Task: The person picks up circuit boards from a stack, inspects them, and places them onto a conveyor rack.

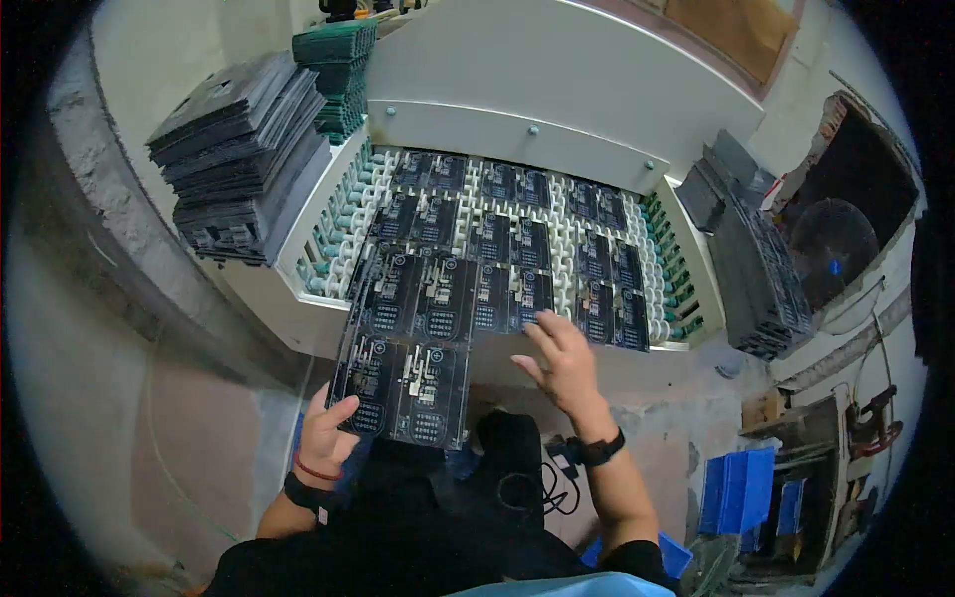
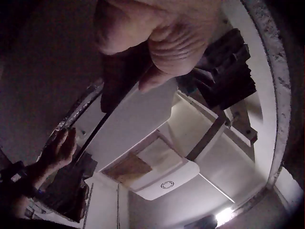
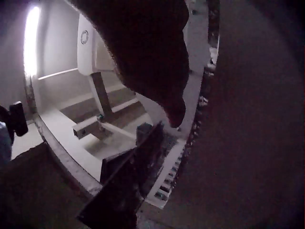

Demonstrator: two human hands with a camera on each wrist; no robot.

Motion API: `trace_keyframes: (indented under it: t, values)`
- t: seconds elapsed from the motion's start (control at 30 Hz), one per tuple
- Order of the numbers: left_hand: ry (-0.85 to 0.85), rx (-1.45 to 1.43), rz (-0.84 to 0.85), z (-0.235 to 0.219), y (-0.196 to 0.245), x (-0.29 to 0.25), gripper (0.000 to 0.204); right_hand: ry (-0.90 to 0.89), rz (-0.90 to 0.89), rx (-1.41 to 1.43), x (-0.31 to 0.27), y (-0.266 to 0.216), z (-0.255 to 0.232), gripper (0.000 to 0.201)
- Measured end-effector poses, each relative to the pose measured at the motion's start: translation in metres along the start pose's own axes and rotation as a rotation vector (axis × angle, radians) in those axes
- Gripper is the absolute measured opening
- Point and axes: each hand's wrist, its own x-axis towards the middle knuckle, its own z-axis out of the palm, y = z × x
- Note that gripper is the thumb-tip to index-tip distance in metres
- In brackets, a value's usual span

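Observation:
My left hand (image 1: pixel 325 438) grips a black circuit board panel (image 1: pixel 393 336) by its lower left corner, thumb on top. This panel carries printed board patterns with pale metal-coloured strips, and it tilts over the near edge of the roller conveyor (image 1: pixel 563 289). In the left wrist view the thumb and fingers (image 2: pixel 174 50) close on the panel's edge. To the right of the panel, my right hand (image 1: pixel 565 370) hovers with fingers spread and nothing in them. Its fingertips are close to the near edge of a circuit board panel (image 1: pixel 512 244) lying on the rollers.
Another circuit board panel (image 1: pixel 605 261) lies on the right of the rollers. A tall stack of dark panels (image 1: pixel 234 149) stands at the left beside green racks (image 1: pixel 338 75). More dark panels (image 1: pixel 751 259) lean at the right. A white machine cover (image 1: pixel 557 75) rises behind; blue bins (image 1: pixel 736 491) sit lower right.

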Motion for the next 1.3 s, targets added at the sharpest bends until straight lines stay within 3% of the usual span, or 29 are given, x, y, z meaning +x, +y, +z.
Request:
trace_keyframes:
  t: [0.07, 0.2, 0.47, 0.6, 0.67, 0.7, 0.77, 0.8, 0.83, 0.93, 1.17, 1.3]
  values:
    - [0.009, 0.005, 0.012, 0.000, -0.001, -0.002, 0.034, -0.004, -0.120, -0.014, 0.011, -0.002, 0.023, 0.040]
    - [0.004, -0.004, 0.032, -0.004, -0.003, -0.008, 0.034, -0.020, -0.012, -0.075, 0.017, 0.014, 0.051, 0.038]
    - [0.010, -0.053, -0.026, -0.014, -0.010, -0.003, 0.032, 0.017, 0.084, -0.069, 0.024, 0.023, 0.059, 0.031]
    - [0.020, -0.048, -0.019, -0.011, -0.013, -0.002, 0.032, 0.102, 0.018, -0.040, 0.013, -0.001, 0.032, 0.029]
    - [0.022, -0.048, -0.019, -0.009, -0.015, -0.001, 0.031, -0.009, 0.266, 0.329, 0.001, -0.020, 0.013, 0.026]
    - [0.034, -0.039, -0.011, -0.009, -0.016, 0.000, 0.031, -0.009, 0.275, 0.324, -0.008, -0.026, 0.011, 0.026]
    - [0.035, -0.029, -0.013, -0.008, -0.019, 0.005, 0.031, -0.238, 0.618, 0.896, -0.027, -0.042, 0.011, 0.024]
    - [0.035, -0.025, -0.005, -0.008, -0.021, 0.006, 0.031, -0.334, 0.707, 1.107, -0.045, -0.041, 0.027, 0.022]
    - [0.035, -0.022, 0.005, -0.008, -0.022, 0.008, 0.031, -0.466, 0.740, 1.141, -0.040, -0.056, 0.016, 0.023]
    - [0.020, -0.004, 0.015, -0.004, -0.025, 0.012, 0.031, -0.575, 0.845, 1.428, -0.053, -0.067, 0.026, 0.016]
    - [-0.021, 0.074, 0.055, -0.014, -0.030, 0.013, 0.034, -0.503, 0.855, 1.400, -0.063, -0.074, 0.033, 0.017]
    - [0.038, 0.001, 0.030, -0.016, -0.029, 0.012, 0.030, -0.446, 0.853, 1.401, -0.070, -0.080, 0.038, 0.018]
